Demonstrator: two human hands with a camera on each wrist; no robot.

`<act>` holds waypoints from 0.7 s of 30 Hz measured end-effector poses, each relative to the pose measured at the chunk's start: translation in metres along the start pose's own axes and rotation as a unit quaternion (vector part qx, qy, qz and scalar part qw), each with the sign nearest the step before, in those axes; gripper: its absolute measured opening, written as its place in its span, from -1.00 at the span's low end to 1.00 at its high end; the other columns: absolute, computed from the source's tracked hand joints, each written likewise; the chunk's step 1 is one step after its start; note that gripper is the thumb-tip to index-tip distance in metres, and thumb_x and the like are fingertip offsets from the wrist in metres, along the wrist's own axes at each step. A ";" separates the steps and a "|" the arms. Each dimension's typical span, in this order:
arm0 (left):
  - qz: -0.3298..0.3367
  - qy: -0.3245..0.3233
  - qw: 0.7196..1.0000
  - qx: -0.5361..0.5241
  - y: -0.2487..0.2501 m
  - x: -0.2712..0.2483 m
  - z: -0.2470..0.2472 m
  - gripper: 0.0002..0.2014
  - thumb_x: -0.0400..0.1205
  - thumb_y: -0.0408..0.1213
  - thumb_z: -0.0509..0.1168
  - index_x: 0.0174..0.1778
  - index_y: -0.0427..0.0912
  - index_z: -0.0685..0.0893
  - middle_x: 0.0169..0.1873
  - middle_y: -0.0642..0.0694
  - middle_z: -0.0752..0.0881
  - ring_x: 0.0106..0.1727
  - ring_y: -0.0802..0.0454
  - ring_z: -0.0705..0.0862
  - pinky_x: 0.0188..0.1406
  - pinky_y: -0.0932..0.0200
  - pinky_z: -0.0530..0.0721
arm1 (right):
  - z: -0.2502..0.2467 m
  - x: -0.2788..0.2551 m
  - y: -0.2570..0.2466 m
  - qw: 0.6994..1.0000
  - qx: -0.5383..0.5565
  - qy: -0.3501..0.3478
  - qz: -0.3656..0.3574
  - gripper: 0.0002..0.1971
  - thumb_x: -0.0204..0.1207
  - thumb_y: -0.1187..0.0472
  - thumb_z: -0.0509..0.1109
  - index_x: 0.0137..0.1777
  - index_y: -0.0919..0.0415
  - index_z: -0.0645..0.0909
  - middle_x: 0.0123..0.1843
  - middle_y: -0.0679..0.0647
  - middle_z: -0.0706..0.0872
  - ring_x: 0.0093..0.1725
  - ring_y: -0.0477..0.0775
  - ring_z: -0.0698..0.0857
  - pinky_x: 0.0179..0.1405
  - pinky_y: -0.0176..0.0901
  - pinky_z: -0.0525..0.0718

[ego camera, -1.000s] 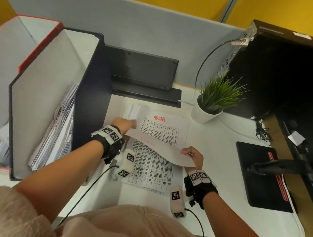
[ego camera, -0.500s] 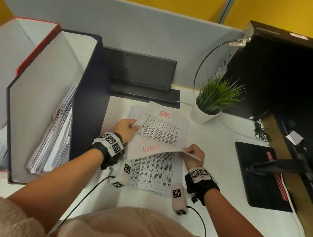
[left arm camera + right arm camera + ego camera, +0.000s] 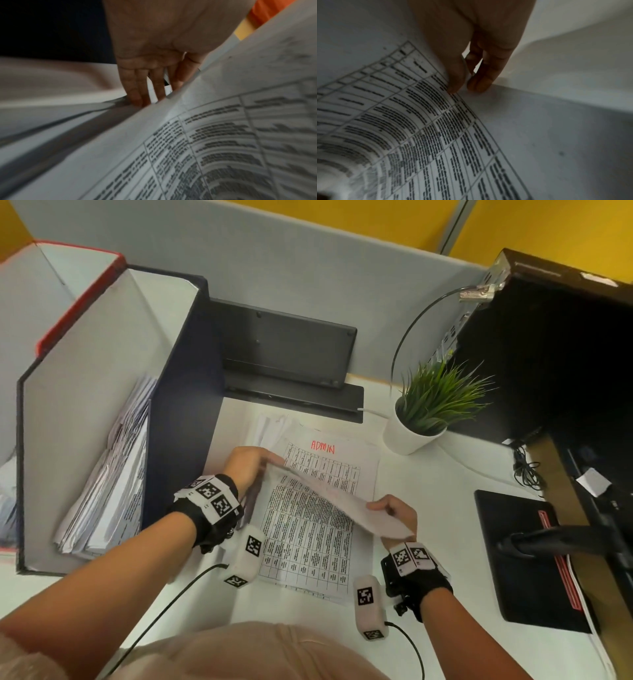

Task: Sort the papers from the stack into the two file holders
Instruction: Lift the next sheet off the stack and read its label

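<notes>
While the white printed sheet [image 3: 337, 505] hangs lifted just above the stack of tabled papers [image 3: 308, 549] on the white surface [image 3: 445, 491], the left hand [image 3: 248, 465] pinches its far corner and the right hand [image 3: 397, 513] its near edge. The limp sheet could buckle against the navy file holder [image 3: 178, 405] if fed in slack.

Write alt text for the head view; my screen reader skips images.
Both hands, left hand and right hand, lift a sheet off a stack on a desk. A file holder with papers stands left; a plant behind.
</notes>
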State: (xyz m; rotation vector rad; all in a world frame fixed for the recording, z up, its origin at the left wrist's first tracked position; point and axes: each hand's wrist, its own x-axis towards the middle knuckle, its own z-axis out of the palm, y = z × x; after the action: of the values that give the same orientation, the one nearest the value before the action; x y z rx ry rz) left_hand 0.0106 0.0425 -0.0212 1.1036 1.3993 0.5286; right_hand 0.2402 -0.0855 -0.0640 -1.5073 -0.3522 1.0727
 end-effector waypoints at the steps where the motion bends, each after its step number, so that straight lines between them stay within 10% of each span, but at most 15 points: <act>1: -0.028 0.019 0.999 -0.004 0.000 0.004 -0.001 -0.79 0.58 -0.40 0.19 -0.26 -0.28 0.73 -0.12 -0.27 0.70 -0.17 -0.12 0.63 -0.23 0.12 0.54 | -0.002 -0.001 0.001 1.000 0.020 0.000 0.024 -0.49 0.32 0.67 0.18 -0.78 0.24 0.48 -0.64 0.04 0.52 -0.63 -0.07 0.60 -0.69 -0.42 0.49; 8: -0.087 0.049 0.946 0.309 -0.001 0.011 -0.007 -0.71 0.51 -0.17 0.40 -0.42 -0.29 0.57 -0.48 -0.15 0.63 -0.39 -0.08 0.62 -0.37 0.18 0.60 | -0.005 -0.001 0.008 0.993 0.064 0.030 0.098 -0.44 0.32 0.62 0.14 -0.86 0.20 0.39 -0.74 0.06 0.49 -0.73 0.00 0.55 -0.73 -0.41 0.49; 21: 0.032 0.063 0.945 0.318 -0.011 0.000 0.002 -0.83 0.57 -0.49 0.26 -0.09 -0.35 0.78 -0.09 -0.28 0.76 -0.06 -0.22 0.72 -0.05 0.05 0.71 | 0.000 0.003 0.010 0.991 0.082 0.048 0.089 -0.48 0.31 0.59 0.13 -0.82 0.18 0.40 -0.64 0.09 0.47 -0.63 0.07 0.57 -0.68 -0.35 0.51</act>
State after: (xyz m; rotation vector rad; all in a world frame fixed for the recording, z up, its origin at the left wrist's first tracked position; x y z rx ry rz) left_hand 0.0097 0.0373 -0.0307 1.6564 1.7077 0.1861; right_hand 0.2385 -0.0864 -0.0740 -1.4557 -0.0604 1.1360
